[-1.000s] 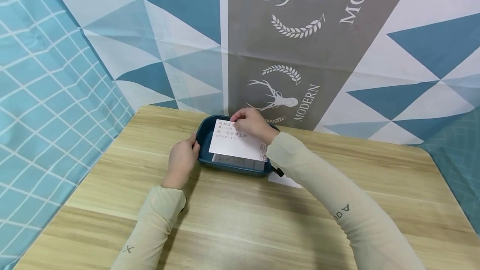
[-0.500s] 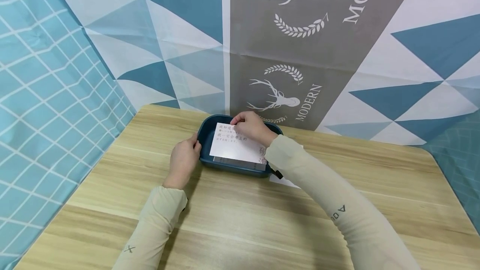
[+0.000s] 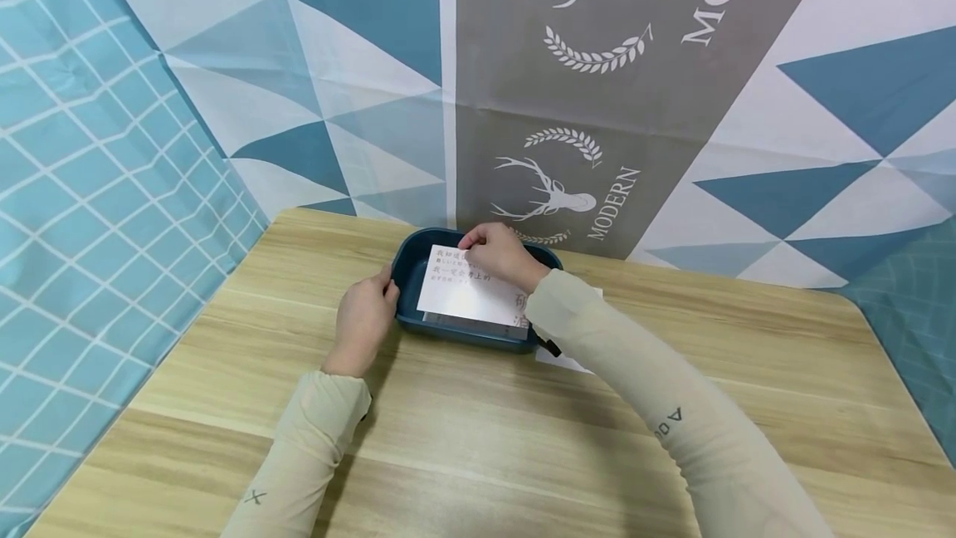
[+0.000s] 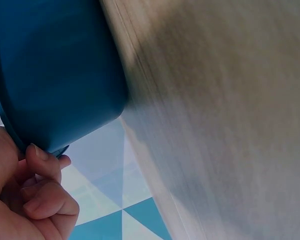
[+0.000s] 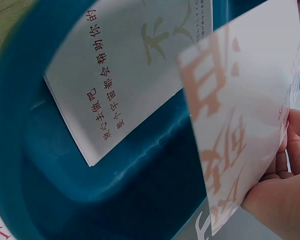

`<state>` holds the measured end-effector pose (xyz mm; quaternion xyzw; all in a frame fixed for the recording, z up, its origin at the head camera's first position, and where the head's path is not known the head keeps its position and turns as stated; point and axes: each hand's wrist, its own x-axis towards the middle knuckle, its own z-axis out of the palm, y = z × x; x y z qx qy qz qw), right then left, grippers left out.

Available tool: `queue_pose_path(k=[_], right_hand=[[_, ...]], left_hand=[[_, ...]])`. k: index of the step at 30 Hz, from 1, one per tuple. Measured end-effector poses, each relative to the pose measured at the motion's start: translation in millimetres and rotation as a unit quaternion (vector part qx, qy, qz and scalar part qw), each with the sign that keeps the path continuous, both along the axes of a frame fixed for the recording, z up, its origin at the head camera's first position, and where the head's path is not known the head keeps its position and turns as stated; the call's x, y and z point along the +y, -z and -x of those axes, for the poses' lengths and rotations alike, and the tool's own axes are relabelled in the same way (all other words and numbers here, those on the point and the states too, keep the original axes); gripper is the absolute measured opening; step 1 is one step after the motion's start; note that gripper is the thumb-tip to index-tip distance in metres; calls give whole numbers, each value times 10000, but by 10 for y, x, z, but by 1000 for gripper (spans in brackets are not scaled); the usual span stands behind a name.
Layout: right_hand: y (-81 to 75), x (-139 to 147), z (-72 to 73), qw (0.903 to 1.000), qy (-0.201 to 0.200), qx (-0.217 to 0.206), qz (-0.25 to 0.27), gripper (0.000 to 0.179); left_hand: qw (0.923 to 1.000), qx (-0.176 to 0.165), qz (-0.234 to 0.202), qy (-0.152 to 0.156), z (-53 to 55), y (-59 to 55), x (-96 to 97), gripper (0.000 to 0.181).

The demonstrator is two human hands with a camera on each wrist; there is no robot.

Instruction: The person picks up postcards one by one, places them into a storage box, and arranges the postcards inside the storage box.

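A dark blue oblong basin (image 3: 420,325) stands near the table's back edge. My left hand (image 3: 363,318) holds its left end; in the left wrist view the curled fingers (image 4: 50,192) grip the rim. Over the basin, my right hand (image 3: 502,251) pinches a white printed card (image 3: 463,293) by its far edge. The right wrist view shows this card (image 5: 245,100) tilted, apart from another printed card (image 5: 125,75) lying inside on the basin's floor. From above, the held card hides most of that one.
Another white card (image 3: 563,358) lies on the wooden table (image 3: 448,438), right of the basin and partly hidden by the right sleeve. A small black tab (image 3: 551,347) sticks out at the basin's right end. Patterned cloth (image 3: 538,106) hangs just behind the table.
Over the second, the held card has come slightly down and towards me, covering more of the card in the basin. The left hand keeps its place on the rim.
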<state>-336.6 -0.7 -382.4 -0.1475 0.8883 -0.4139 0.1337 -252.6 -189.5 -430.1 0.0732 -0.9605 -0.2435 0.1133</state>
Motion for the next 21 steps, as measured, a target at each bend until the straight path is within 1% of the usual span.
queue_pose_path(k=[5, 12, 21], right_hand=[[32, -22, 13, 10000, -13, -4, 27, 20], [86, -27, 18, 10000, 18, -67, -43, 18], [161, -27, -7, 9999, -10, -87, -123, 18]], left_hand=[[10000, -57, -25, -3, 0, -9, -5, 38], [10000, -21, -49, 3, -8, -13, -2, 38], [9997, -179, -128, -59, -14, -17, 5, 39]])
